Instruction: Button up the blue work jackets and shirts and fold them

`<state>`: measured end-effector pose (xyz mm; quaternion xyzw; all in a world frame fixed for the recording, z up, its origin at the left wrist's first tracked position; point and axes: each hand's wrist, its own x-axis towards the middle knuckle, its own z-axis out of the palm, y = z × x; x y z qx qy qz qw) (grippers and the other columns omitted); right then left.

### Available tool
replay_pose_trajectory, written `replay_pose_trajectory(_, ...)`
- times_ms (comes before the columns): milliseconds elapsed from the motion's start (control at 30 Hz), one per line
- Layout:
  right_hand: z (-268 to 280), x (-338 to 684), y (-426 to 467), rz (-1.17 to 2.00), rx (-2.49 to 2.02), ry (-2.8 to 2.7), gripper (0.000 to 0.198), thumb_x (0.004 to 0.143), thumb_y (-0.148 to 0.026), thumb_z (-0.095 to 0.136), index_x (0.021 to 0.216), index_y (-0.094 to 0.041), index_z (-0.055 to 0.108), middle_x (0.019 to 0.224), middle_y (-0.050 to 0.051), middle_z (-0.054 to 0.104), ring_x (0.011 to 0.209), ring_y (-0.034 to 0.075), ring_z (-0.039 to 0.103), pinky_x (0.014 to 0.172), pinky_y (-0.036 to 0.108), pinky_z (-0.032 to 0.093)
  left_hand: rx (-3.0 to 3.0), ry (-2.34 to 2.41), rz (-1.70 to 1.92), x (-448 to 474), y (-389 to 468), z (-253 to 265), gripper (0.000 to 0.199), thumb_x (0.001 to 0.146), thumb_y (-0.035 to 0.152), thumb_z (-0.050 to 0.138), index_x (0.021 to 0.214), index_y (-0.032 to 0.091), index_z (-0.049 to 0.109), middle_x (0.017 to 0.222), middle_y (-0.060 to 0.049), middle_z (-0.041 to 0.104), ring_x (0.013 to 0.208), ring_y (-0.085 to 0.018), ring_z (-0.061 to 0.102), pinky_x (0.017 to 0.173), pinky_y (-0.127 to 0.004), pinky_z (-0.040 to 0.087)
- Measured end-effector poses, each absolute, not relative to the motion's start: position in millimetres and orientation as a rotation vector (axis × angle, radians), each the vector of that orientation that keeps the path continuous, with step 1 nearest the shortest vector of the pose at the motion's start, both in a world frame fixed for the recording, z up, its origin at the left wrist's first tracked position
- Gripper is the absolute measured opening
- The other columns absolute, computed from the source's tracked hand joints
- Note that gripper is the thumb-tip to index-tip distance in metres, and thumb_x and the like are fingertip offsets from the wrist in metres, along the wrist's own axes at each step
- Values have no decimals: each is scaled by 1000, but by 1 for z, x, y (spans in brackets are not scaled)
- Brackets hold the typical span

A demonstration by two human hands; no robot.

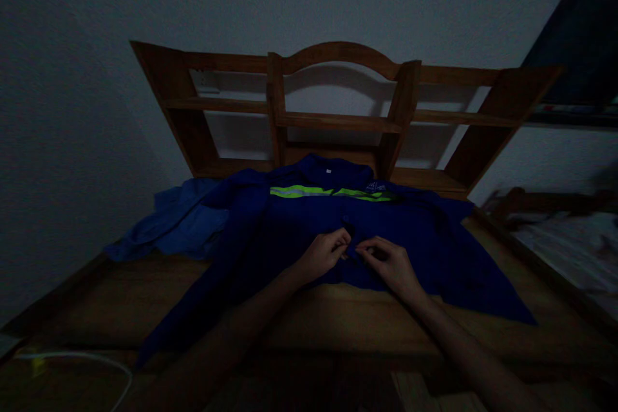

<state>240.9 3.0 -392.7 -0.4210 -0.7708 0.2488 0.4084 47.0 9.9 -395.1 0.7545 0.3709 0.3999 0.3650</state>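
A dark blue work jacket (pixel 299 225) lies spread on a wooden desk, its collar toward the shelf and its sleeves out to both sides. A yellow-green and silver reflective strip (pixel 302 191) crosses its chest. Near the lower middle of the front, my left hand (pixel 326 252) pinches the jacket's front edge. Just to the right, my right hand (pixel 389 262) also pinches the fabric, thumb against fingertips. A small gap separates the two hands. The room is dim, and whether a button lies between the fingers is too dark to tell.
A lighter blue garment (pixel 186 222) lies crumpled at the left, partly under the jacket sleeve. Behind stands a wooden shelf unit (pixel 338 121) against the wall. The wooden desk (pixel 309 322) runs along the front. A white cable (pixel 103 360) curves at the lower left.
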Motion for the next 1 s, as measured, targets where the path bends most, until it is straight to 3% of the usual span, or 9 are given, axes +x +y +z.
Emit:
replay_pose_trajectory(200, -399, 241, 7, 705, -1113, -1872, 18, 81, -37, 59, 86, -20, 63, 75, 0, 64, 63, 13, 58, 60, 24, 44, 1836, 921, 1067, 49, 6, -391, 17, 88, 31, 46, 92, 17, 56, 83, -1, 62, 71, -12, 63, 71, -24, 48)
replay_pose_trajectory(367, -397, 239, 4, 641, -1088, -1933, 12, 82, -32, 58, 85, -20, 60, 79, 0, 63, 68, 13, 58, 63, 24, 43, 1672, 917, 1095, 53, 10, -397, 27, 84, 43, 50, 86, 16, 56, 78, -1, 60, 71, -14, 62, 65, -25, 51)
replay_pose_trajectory(833, -389, 234, -3, 536, -1043, -2027, 12, 88, -29, 50, 87, -20, 59, 83, 1, 61, 71, 13, 57, 68, 25, 44, 1450, 850, 1092, 51, 23, -413, 25, 75, 37, 63, 80, 13, 57, 72, -1, 59, 69, -14, 59, 63, -30, 54)
replay_pose_trajectory(1000, -391, 235, -3, 527, -1052, -2047, 12, 88, -28, 50, 87, -21, 59, 82, 0, 61, 70, 12, 57, 67, 24, 44, 1429, 940, 1078, 50, 26, -415, 25, 72, 36, 67, 80, 14, 59, 71, -1, 61, 67, -13, 58, 62, -25, 50)
